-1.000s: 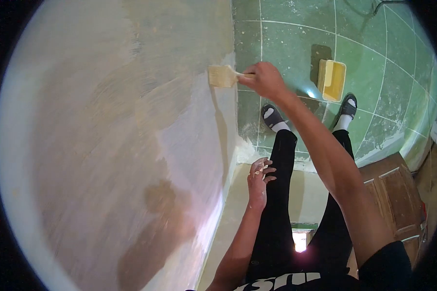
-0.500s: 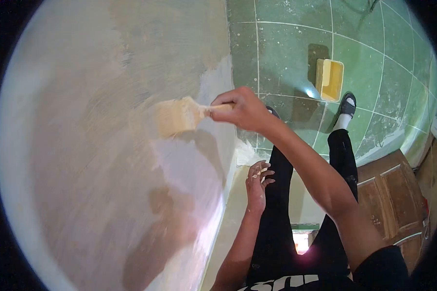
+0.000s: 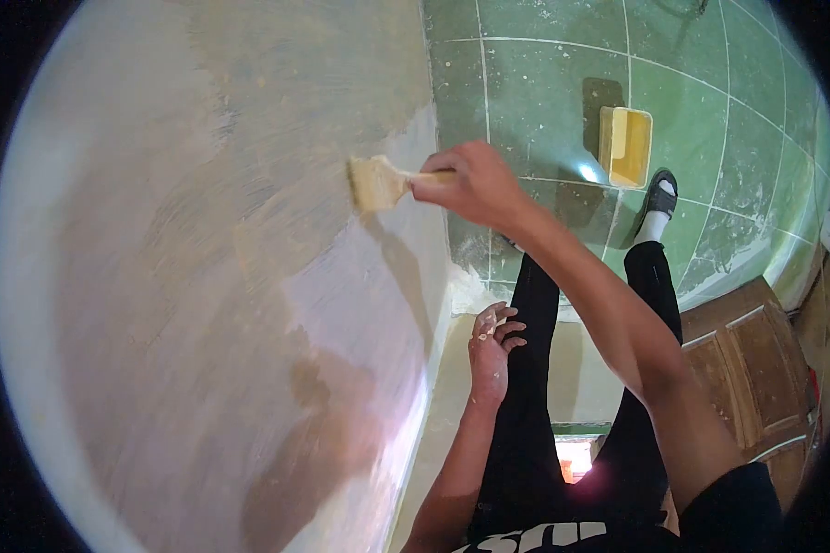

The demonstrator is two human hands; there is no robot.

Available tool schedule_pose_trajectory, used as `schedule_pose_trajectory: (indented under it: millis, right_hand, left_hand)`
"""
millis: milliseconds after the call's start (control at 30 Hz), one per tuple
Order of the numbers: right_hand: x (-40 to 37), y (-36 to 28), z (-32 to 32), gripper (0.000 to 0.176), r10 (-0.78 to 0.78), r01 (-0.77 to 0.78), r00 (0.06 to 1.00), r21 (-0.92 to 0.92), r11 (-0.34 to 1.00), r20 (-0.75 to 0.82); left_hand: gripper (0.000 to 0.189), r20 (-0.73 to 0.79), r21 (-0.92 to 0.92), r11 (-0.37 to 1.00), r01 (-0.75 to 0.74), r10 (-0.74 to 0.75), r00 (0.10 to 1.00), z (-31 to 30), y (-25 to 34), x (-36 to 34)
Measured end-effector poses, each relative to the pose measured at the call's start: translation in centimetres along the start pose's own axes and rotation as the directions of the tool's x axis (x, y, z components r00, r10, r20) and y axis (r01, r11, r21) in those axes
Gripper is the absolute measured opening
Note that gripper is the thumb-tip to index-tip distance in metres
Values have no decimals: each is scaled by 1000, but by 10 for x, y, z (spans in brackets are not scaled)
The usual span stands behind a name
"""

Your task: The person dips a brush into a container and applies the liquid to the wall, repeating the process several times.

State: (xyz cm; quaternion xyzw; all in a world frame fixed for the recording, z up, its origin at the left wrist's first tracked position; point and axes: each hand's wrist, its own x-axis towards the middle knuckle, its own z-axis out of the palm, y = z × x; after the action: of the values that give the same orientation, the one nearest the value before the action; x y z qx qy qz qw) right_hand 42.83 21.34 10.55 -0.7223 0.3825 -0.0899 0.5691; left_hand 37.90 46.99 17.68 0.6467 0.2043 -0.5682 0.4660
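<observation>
My right hand point(image 3: 470, 184) is closed round the handle of a wide paintbrush point(image 3: 378, 182), whose pale bristles point left at the wall point(image 3: 277, 267). The wall carries streaky, damp-looking beige brush marks, with a lighter patch below and to the right of the brush. My left hand point(image 3: 493, 350) hangs near my left thigh, its fingers loosely bent and apart, with whitish smears on the skin. Nothing shows in its grasp.
A yellowish rectangular tub point(image 3: 626, 147) stands on the green tiled floor point(image 3: 544, 101), close to my sandalled foot point(image 3: 659, 198). Brown panelled wood point(image 3: 747, 359) lies at the lower right. White spatters mark the tiles.
My right hand and the paintbrush have moved right and up along the wall, nearer its edge by the floor. My left hand has barely moved.
</observation>
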Motion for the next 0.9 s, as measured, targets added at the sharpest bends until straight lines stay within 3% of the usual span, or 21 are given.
schedule_pose_trajectory:
  millis: [67,100,167,267,300,400,567,633,667,767,900]
  right_hand:
    - [-21,-30,-22,33,-36,33,999,254,967,9]
    - [-29,-46,-31,33,-38,33,999,258,966,14]
    - [-42,-75,-45,30,-7,-8,1000,458,889,31]
    - [-46,-104,-55,26,-137,126,991,490,863,-15]
    - [-43,-109,-53,25,-116,68,992,584,809,45]
    - [-15,-85,-23,26,-142,112,990,504,856,21]
    - [17,24,10,39,39,-58,997,292,955,71]
    - [19,48,7,42,226,-222,974,-116,968,15]
    - [20,51,6,42,222,-220,975,-119,968,7]
    - [22,27,3,44,245,-250,968,-100,963,-59]
    - [18,-71,-40,40,23,-18,988,31,999,-152]
  left_hand:
    - [49,33,-26,1000,-14,15,999,-3,-3,0]
    - [49,67,-52,998,-27,30,997,-4,-4,-1]
    - [46,49,-68,996,-49,52,997,0,-2,-6]
    - [45,-9,-86,995,-58,58,998,3,4,-7]
    - [46,-50,-92,995,-33,28,998,5,6,-6]
    - [43,45,-88,995,-50,54,998,-3,8,-3]
    - [43,9,-11,998,-61,61,998,5,16,-7]
    - [44,10,2,999,-52,52,999,7,14,-10]
    - [44,-2,13,999,-38,38,999,9,14,-10]
    - [44,-5,3,1000,-29,29,1000,11,8,-12]
    - [47,45,-45,996,-80,82,996,14,6,-19]
